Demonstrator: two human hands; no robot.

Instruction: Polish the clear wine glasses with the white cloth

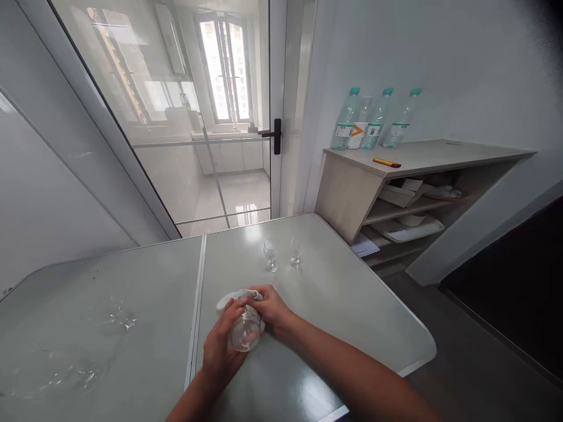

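A clear stemmed glass (246, 335) is tilted between my hands, above the near middle of the table. My left hand (222, 340) is closed around the glass from the left, fingers over its upper side. My right hand (269, 306) grips a white cloth (233, 298) against the glass; part of the cloth pokes out past the fingers on the far side. Where cloth and glass meet is partly hidden by my fingers. Beyond my hands, two small stemmed glasses stand upright: one glass (271, 253) on the left and another glass (297, 255) beside it.
On the table (352, 316), crumpled clear plastic wrap (121, 319) lies at the left, with more clear plastic (88, 378) nearer me. A wooden shelf unit (347, 181) at the right holds several bottles (375, 123) and a red-yellow packet (387, 162). A glass door (237, 158) stands behind.
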